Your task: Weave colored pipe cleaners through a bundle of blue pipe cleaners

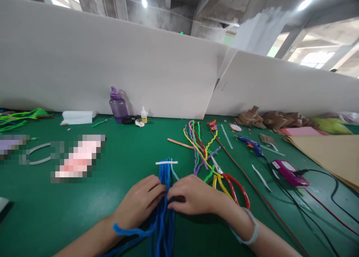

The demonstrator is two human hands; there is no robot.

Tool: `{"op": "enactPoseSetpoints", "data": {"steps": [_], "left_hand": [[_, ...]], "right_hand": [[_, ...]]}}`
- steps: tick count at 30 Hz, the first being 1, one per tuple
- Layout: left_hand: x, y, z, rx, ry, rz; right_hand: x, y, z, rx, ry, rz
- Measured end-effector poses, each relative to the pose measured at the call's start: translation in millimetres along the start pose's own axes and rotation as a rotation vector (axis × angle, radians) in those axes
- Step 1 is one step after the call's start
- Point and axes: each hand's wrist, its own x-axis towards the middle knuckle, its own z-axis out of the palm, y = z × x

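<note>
"Strands [162,214], the blue ones: where are they?"

"On the table [70,216], front and centre, a white strip [174,162] across their far ends."

"And the hands?"

"The left hand [143,198] has its fingers closed on the bundle. The right hand [192,195] curls against its right side; whether it grips, I can't tell. Scissors [231,187] lie beside that forearm."

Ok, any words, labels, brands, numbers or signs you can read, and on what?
None can be read.
White tag: marks too small.
Small dropper bottle: label too small.
Magenta box: pale label, blurred.
Green lit sign: too small.
Pixelated pink item: unreadable.
</note>
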Motion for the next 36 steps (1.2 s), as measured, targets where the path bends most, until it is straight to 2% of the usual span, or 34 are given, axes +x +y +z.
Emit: {"op": "enactPoseSetpoints", "data": {"steps": [6, 11, 15, 19, 25, 36], "left_hand": [[2, 1, -0.7, -0.011, -0.041, -0.021], [5, 2, -2.7, -0.041, -0.067, 0.032], [6, 2, -3.3, -0.027, -0.052, 0.097], [6, 3, -3.8, 0.0, -0.104, 0.133], [7, 3, -3.4, 0.032, -0.078, 0.148], [5, 3, -0.4, 0.017, -0.029, 0.144]], "right_hand": [[-1, 6, 1, -0.087, -0.005, 0.043], [-2, 10, -1, 0.036, -0.013, 0.041], [0, 10, -1, 0.062, 0.096, 0.128], [2, 16, 2, -0.032, 0.207, 0.235], [0, 25, 7, -0.183, 0.11, 0.18], [1, 21, 3, -0.361, 0.002, 0.16]]}}
